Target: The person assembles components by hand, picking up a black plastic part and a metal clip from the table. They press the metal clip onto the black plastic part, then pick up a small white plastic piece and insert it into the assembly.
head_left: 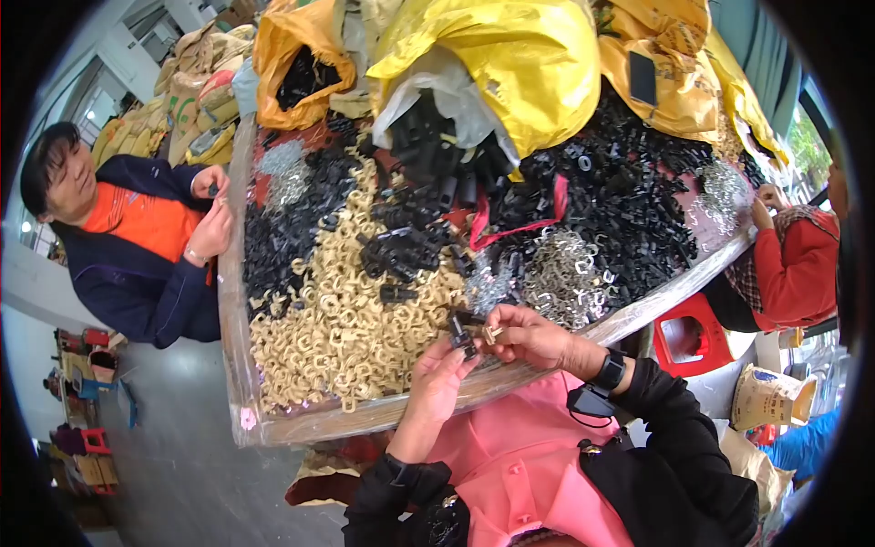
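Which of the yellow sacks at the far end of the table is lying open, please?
The orange-yellow sack at the far left: its mouth gapes, showing black parts inside, while the others look bunched shut.

On the table (239,365), hook-shaped parts (342,319) lie left, clips (629,196) right, metal rings (565,273) between them near the front edge, and sacks (492,55) sit behind.

Only one view on my end: a head-worn fisheye looking steeply down over the wearer's chest at the desk (239,383), so there's no second view to overlap with. It sits close, and both forearms come in from the bottom edge. Straight edges bow toward the dark round rim. The far side of the desk lands at the top, floor at lower left.
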`<state>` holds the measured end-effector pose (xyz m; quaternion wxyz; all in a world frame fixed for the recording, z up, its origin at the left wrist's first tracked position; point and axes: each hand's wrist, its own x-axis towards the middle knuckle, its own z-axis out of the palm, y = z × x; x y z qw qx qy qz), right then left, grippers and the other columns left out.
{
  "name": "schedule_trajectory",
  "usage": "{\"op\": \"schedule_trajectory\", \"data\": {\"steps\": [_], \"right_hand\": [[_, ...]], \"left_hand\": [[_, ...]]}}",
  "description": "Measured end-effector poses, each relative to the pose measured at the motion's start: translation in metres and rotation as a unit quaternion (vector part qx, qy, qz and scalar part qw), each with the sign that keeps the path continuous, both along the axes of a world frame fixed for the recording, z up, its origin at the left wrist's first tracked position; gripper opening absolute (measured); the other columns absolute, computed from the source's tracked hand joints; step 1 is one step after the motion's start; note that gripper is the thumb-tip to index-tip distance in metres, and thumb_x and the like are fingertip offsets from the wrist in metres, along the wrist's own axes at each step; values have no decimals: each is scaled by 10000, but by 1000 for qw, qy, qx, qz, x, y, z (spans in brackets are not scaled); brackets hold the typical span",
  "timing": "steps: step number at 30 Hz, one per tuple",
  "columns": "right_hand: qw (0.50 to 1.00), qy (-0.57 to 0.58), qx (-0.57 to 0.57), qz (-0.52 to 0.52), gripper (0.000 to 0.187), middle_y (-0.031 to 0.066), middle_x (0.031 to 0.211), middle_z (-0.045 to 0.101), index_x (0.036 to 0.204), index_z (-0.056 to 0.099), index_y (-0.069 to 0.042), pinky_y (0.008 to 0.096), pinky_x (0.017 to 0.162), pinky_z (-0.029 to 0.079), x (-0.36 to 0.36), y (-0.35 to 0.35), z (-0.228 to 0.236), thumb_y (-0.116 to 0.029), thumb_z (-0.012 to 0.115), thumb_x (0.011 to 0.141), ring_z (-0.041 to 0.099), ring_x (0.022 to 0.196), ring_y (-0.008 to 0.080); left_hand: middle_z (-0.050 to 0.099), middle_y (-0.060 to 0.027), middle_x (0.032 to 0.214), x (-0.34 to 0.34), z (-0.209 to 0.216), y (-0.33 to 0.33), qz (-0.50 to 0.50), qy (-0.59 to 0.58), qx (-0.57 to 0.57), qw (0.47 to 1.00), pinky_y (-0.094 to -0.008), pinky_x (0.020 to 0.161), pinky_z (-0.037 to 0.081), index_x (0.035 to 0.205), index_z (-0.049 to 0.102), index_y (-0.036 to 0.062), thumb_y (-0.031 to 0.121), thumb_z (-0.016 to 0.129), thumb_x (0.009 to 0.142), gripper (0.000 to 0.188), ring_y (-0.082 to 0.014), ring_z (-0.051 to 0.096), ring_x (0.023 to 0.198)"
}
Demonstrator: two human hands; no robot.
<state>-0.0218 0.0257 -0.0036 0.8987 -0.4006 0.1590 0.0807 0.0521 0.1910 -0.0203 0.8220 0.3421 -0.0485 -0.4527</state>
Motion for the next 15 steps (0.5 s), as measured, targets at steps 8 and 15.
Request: {"op": "schedule_trajectory", "data": {"steps": [8,15], "right_hand": [[989,-50,-124,-69,90,15,689,513,814,441,-69,188,467,367,-10,-2,-10,-123,501,855,465,548,64],[982,-40,-177,-57,185,44,815,515,833,467,-47,197,570,432,-14,-5,23,-227,475,880,523,634,94]], "left_hand": [[582,-150,980,-7,6,4,-43,36,-2,998,-284,722,504,1019,531,-15,28,510,820,204,-260,595,876],[592,-146,954,-9,10,-4,-53,47,30,997,-290,717,510,1018,522,-1,60,525,822,205,-253,603,850]]}}
